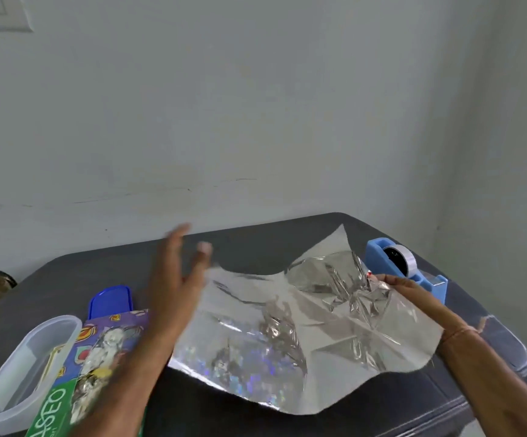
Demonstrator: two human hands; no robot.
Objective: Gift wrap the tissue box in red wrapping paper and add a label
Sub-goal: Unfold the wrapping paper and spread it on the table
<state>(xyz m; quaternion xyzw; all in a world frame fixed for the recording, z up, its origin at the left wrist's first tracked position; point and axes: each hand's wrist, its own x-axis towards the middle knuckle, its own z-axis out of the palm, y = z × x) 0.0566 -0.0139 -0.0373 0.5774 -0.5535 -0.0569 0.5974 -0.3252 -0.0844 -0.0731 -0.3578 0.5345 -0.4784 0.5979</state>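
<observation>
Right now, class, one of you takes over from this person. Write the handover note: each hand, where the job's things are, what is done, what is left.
Left hand: open, blurred, above the wrapping paper's left edge, holding nothing.
Right hand: pinches the paper's right edge.
Wrapping paper: spread on the table, creased, silver side up.
Tissue box: left of the paper, unwrapped, partly under the left forearm.
Tape dispenser: beyond the right hand.
Done: paper laid out.
Left: box onto paper, wrap, tape, label; no label in view.
</observation>
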